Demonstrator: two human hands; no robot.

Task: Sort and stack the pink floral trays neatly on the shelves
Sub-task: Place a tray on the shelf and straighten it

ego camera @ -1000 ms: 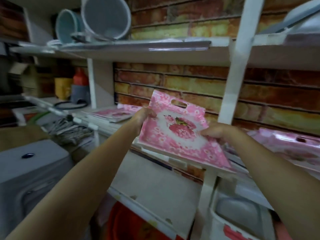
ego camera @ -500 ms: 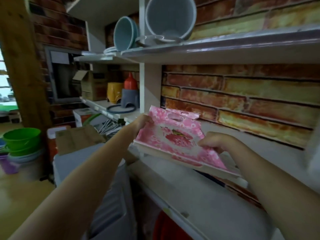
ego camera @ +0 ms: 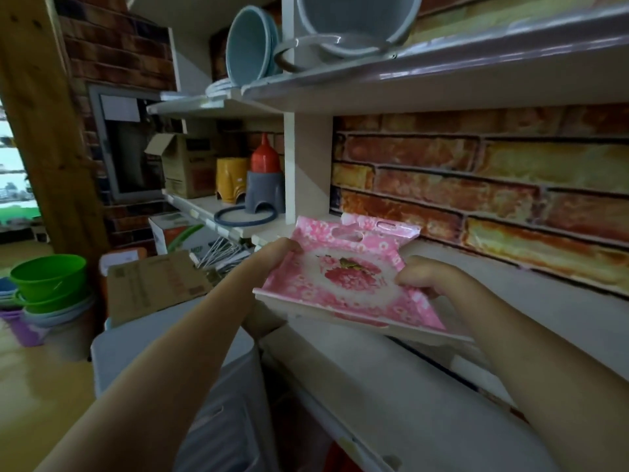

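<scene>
I hold a pink floral tray (ego camera: 343, 277) with a red flower in its middle, tilted over the front edge of the middle shelf (ego camera: 531, 311). My left hand (ego camera: 272, 264) grips its left edge, thumb on top. My right hand (ego camera: 432, 277) grips its right edge with fingers curled. Behind it, a second pink floral tray (ego camera: 384, 228) lies flat on the shelf, only its far rim and handle slot showing.
A white upright post (ego camera: 308, 168) divides the shelf. Left of it stand a grey holder with a red funnel (ego camera: 265, 185), a yellow cup (ego camera: 231, 178), a cardboard box (ego camera: 183, 168) and a dark ring (ego camera: 245, 216). Basins (ego camera: 354, 25) sit on the top shelf. Green buckets (ego camera: 47, 277) stand on the floor.
The view has swung left along the shelves. The tray in both hands has moved with it, lowered and flattened toward the shelf by the post, in front of another pink tray.
</scene>
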